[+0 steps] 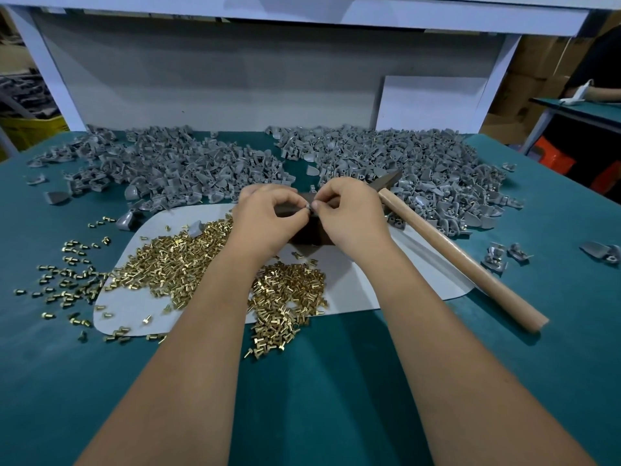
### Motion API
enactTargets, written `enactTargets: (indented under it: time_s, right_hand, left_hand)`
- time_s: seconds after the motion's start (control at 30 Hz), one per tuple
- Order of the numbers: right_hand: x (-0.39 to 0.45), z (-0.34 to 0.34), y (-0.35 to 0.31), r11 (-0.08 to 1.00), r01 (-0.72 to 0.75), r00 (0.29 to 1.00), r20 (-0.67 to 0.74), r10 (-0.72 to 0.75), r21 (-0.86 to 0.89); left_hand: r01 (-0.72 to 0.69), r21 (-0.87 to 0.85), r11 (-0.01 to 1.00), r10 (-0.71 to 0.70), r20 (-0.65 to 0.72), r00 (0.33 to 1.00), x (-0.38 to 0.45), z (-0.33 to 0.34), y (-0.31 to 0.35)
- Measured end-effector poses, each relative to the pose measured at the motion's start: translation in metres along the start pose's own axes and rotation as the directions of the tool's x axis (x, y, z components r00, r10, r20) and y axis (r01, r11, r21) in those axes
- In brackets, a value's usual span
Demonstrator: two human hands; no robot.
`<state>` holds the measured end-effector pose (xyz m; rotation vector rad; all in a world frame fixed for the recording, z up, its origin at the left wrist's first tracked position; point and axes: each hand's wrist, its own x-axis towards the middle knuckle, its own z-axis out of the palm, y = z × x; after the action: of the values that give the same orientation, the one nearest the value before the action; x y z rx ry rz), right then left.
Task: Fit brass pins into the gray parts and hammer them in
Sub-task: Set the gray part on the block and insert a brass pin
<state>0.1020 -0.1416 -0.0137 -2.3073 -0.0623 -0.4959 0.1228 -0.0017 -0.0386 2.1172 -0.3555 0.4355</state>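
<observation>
Head view: left hand (268, 216) and right hand (346, 210) pinch one small gray part (308, 207) between fingertips, just above the dark block (307, 230) (pin hidden). Best to seat the pin straight before reaching for the hammer (460, 260), right of the block.

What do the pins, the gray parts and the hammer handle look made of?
Pins: brass-like metal, bright gold and shiny with sharp glints. Gray parts: probably moulded plastic, uniform matte gray, identical shapes. Hammer handle: wood, pale tan, smooth and unpainted; grain is too faint to see.
</observation>
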Motion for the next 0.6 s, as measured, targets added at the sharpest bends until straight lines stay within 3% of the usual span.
enactTargets:
  time_s: [0.13, 0.4, 0.6]
  right_hand:
    - [0.0, 0.007, 0.0, 0.999, 0.016, 0.999, -0.044, -0.017, -0.039]
    - [-0.004, 0.012, 0.006, 0.996, -0.016, 0.997, -0.076, 0.023, 0.093]
    - [-0.001, 0.012, 0.005, 0.994, -0.062, 0.995, -0.073, 0.069, 0.093]
  left_hand:
    - [0.001, 0.01, 1.0, -0.001, 0.007, 1.0, 0.0, 0.0, 0.001]
    - [0.003, 0.019, 1.0, -0.002, -0.008, 1.0, -0.001, 0.002, -0.001]
    - [0.019, -0.012, 1.0, -0.019, -0.009, 1.0, -0.002, 0.001, -0.001]
